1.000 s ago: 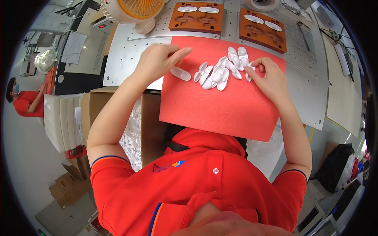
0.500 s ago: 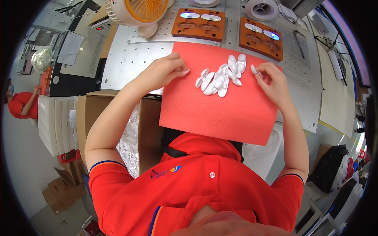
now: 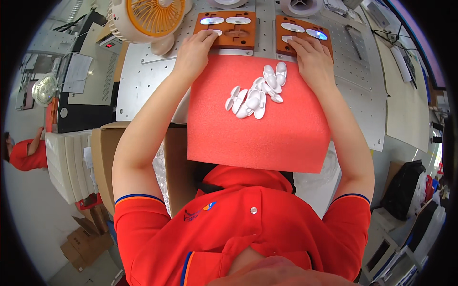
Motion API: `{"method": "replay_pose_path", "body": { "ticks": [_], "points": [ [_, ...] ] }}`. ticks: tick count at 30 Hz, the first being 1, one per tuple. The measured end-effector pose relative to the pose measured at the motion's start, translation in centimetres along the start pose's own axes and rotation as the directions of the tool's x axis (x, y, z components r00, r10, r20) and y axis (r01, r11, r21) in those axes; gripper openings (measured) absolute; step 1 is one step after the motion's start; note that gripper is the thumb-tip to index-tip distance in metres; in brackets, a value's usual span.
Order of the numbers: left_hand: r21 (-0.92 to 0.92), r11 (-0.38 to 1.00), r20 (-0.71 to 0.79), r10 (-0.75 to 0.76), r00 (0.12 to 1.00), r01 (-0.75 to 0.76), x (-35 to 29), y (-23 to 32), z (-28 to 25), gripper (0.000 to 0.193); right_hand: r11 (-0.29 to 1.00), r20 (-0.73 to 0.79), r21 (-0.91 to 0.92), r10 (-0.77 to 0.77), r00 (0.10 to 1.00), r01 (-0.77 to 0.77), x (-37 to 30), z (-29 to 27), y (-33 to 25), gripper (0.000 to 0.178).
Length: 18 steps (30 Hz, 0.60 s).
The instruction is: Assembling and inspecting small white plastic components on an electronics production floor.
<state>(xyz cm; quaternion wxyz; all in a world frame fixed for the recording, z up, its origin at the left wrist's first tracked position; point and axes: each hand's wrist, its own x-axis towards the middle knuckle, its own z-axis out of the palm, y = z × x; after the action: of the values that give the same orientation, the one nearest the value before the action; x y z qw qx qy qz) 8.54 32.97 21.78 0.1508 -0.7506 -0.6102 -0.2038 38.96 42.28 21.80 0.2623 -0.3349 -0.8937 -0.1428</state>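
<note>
Left grip (image 3: 193, 53): partly hides white oval (image 3: 218, 32) | right grip (image 3: 314, 58): partly hides second white oval (image 3: 286, 38) | pinching or loose: can't tell

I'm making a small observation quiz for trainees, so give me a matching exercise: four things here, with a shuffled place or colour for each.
1. Left hand
2. Right hand
3. Pile of white pieces
4. Fan

A. Lying on the red mat
B. Fingers at the right brown block
C. Pale housing with an orange front
D. Fingers at the left brown block

Pairs: 1-D, 2-B, 3-A, 4-C
</note>
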Motion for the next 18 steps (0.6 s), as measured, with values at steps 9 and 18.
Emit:
{"method": "replay_pose_path", "body": {
  "ticks": [9,18],
  "points": [
    [-0.376,0.857,0.374,-0.208,0.904,0.353,2.4,10.9,-2.2,0.043,0.777,0.603,0.201,0.382,0.701,-0.596,-0.9,-5.3,-3.8,0.036],
    [-0.499,0.59,0.757,-0.06,0.651,0.635,3.7,9.7,-0.9,0.046,0.485,0.694,0.529,0.227,0.684,-0.697,-1.8,-3.2,-2.5,0.034]
  ]
}}
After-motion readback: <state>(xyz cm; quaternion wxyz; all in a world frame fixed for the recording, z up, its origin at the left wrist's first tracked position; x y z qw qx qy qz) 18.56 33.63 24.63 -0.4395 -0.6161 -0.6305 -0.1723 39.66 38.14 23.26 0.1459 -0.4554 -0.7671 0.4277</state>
